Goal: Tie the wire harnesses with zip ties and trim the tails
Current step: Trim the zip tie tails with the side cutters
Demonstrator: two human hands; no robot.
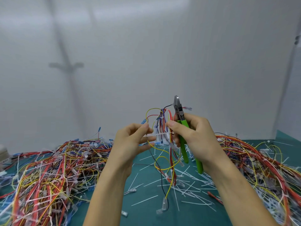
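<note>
My left hand pinches the tail of the white zip tie looped round the wire harness, which hangs between my hands above the green surface. My right hand pinches the tie's head end and grips green-handled cutters, blades pointing up.

We face a plain white wall lit softly from above, with a teal mat covering the table before us.

no readable text, labels, numbers or signs anywhere
</note>
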